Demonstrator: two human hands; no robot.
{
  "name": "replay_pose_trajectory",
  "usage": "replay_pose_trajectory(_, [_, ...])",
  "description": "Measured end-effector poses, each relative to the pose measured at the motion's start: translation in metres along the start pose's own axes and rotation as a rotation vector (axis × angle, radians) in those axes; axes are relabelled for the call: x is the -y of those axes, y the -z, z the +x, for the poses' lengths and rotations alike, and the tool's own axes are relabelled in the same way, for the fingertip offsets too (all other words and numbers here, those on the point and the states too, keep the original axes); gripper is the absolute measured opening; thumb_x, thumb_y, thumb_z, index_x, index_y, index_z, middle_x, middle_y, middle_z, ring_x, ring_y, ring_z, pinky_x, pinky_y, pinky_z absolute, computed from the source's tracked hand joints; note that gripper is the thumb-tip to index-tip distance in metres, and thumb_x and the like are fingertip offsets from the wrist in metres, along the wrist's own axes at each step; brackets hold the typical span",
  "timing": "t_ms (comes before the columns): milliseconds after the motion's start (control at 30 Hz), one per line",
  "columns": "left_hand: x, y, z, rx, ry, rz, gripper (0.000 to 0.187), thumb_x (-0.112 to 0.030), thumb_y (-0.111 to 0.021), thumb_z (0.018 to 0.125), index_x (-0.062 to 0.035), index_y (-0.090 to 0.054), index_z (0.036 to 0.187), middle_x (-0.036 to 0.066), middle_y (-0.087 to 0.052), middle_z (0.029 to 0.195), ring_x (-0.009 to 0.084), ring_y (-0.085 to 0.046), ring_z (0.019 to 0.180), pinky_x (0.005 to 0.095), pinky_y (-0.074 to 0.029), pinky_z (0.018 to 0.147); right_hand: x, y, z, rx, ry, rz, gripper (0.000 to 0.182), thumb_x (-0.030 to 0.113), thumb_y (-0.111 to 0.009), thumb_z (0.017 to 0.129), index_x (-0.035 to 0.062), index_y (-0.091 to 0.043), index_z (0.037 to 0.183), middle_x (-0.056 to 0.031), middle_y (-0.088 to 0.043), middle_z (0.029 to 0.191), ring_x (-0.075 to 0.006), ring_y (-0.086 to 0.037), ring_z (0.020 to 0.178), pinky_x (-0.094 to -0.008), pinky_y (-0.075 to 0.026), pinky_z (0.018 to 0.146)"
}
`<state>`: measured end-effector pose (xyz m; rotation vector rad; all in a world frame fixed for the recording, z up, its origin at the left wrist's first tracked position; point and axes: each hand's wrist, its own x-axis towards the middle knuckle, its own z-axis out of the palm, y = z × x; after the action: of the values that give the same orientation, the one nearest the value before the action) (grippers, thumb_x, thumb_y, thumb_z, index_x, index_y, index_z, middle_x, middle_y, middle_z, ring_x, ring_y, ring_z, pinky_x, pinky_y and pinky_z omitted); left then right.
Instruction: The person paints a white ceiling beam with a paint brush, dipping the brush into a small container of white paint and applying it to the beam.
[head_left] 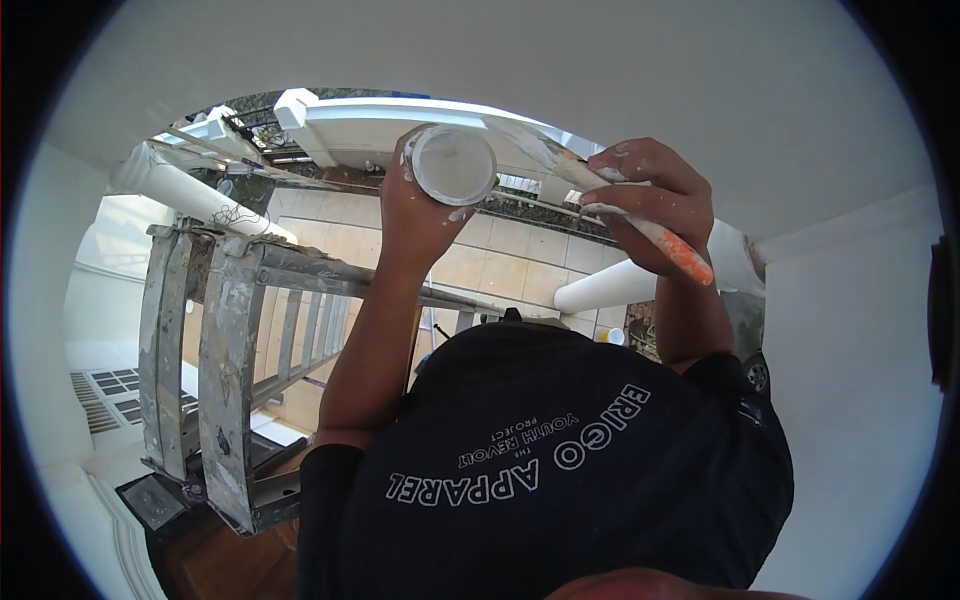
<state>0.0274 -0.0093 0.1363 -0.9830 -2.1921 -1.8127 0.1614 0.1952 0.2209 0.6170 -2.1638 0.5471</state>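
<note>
My left hand [425, 222] is wrapped round a small white cup [454, 166], its open top facing me and pale, whitish stuff inside. White smears mark the cup's rim and my fingers. To the right, my right hand [655, 200] grips a paintbrush [684, 252] with a worn orange handle end. White paint coats the brush's far part, which points up and left toward the white surface [520, 55] overhead. The brush's head overlaps the edge of that surface in this view. White specks dot the fingers of both hands.
A paint-stained metal ladder [228, 370] stands close on my left. White columns [205, 192] rise on both sides, and a white wall [850, 400] is at my right. Far below lies a tiled floor [510, 245], with a small yellow-and-white bucket [612, 336] on it.
</note>
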Motion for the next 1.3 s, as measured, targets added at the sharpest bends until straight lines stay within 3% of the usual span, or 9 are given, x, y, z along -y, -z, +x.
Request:
replay_pose_trajectory(133, [0.01,0.004,-0.006,-0.049,-0.111,0.203,0.075,-0.013,-0.089,0.059,-0.0062,-0.051,0.122,0.013,-0.061,0.113,0.0344,-0.059,0.106,0.0452,-0.048,0.092,-0.007,-0.024,-0.026,-0.195,-0.426,0.319,0.015,0.007,-0.078,0.079,0.0025,-0.068,0.089,-0.011,-0.067,0.092,-0.0178,-0.067,0.077,-0.0312,-0.056,0.065])
replay_pose_trajectory(200, [0.018,0.006,-0.006,-0.057,-0.194,0.26,0.075,-0.013,-0.089,0.058,-0.0064,-0.051,0.123,0.014,-0.061,0.114,0.0356,-0.059,0.106,0.0468,-0.047,0.091,-0.012,-0.04,-0.029,-0.428,-1.019,1.16,0.025,0.007,-0.075,0.082,-0.0016,-0.063,0.101,-0.011,-0.067,0.09,-0.0174,-0.067,0.077,-0.0275,-0.056,0.063])
replay_pose_trajectory(367, [0.053,0.007,-0.009,-0.05,-0.293,0.248,0.074,-0.017,-0.09,0.059,-0.0074,-0.05,0.121,0.014,-0.061,0.11,0.0364,-0.058,0.103,0.0481,-0.047,0.089,-0.015,-0.071,-0.038,-0.281,-1.225,1.347,0.032,0.009,-0.075,0.083,-0.0074,-0.059,0.105,-0.0167,-0.067,0.089,-0.0191,-0.069,0.065,-0.0256,-0.058,0.058])
replay_pose_trajectory(467, [0.05,0.013,-0.006,-0.047,-0.566,0.282,0.072,-0.018,-0.09,0.059,-0.0065,-0.05,0.119,0.014,-0.061,0.109,0.0355,-0.059,0.099,0.0473,-0.048,0.088,-0.016,-0.07,-0.029,-0.264,-1.248,1.215,0.031,0.01,-0.076,0.082,-0.0081,-0.061,0.103,-0.0174,-0.068,0.087,-0.019,-0.069,0.066,-0.0259,-0.059,0.06])
replay_pose_trajectory(600, [0.048,0.013,-0.003,-0.034,-0.626,0.276,0.071,-0.016,-0.09,0.059,-0.0062,-0.051,0.117,0.013,-0.062,0.108,0.0325,-0.06,0.096,0.0456,-0.049,0.085,-0.03,-0.056,-0.024,-0.317,-1.104,1.037,0.033,0.016,-0.078,0.082,-0.0081,-0.063,0.101,-0.0164,-0.069,0.084,-0.0183,-0.069,0.066,-0.0261,-0.059,0.061])
replay_pose_trajectory(733, [0.041,0.017,-0.007,-0.078,-0.47,0.281,0.074,-0.015,-0.091,0.057,-0.0058,-0.051,0.118,0.013,-0.062,0.106,0.0302,-0.062,0.098,0.0423,-0.051,0.088,-0.049,-0.042,-0.033,-0.35,-1.082,0.808,0.038,0.018,-0.08,0.08,-0.008,-0.063,0.103,-0.0168,-0.069,0.087,-0.0203,-0.071,0.072,-0.0277,-0.061,0.066])
replay_pose_trajectory(1000, [0.029,0.008,-0.008,0.041,-0.229,0.32,0.078,-0.017,-0.091,0.057,-0.004,-0.049,0.122,0.015,-0.063,0.111,0.0276,-0.065,0.101,0.0393,-0.053,0.089,-0.043,-0.057,-0.068,-0.51,-0.802,1.061,0.036,0.016,-0.079,0.08,-0.0038,-0.063,0.106,-0.0142,-0.069,0.096,-0.0233,-0.069,0.092,-0.0315,-0.06,0.077])
replay_pose_trajectory(1067, [0.018,0.003,-0.01,0.102,-0.036,0.246,0.078,-0.02,-0.091,0.059,-0.0038,-0.048,0.122,0.015,-0.063,0.109,0.0273,-0.064,0.101,0.0387,-0.053,0.088,-0.037,-0.057,-0.073,-0.308,-0.897,0.843,0.034,-0.001,-0.075,0.079,-0.0006,-0.06,0.109,-0.0126,-0.063,0.107,-0.0221,-0.063,0.102,-0.0349,-0.053,0.089])
replay_pose_trajectory(1300, [0.003,0.0,-0.012,0.158,0.132,0.094,0.077,-0.021,-0.091,0.062,-0.0019,-0.048,0.122,0.014,-0.061,0.111,0.0249,-0.062,0.103,0.0366,-0.053,0.088,-0.039,-0.058,-0.074,-0.189,-0.807,0.806,0.033,0.0,-0.078,0.076,0.0005,-0.061,0.104,-0.011,-0.064,0.103,-0.0182,-0.06,0.096,-0.0329,-0.049,0.088])
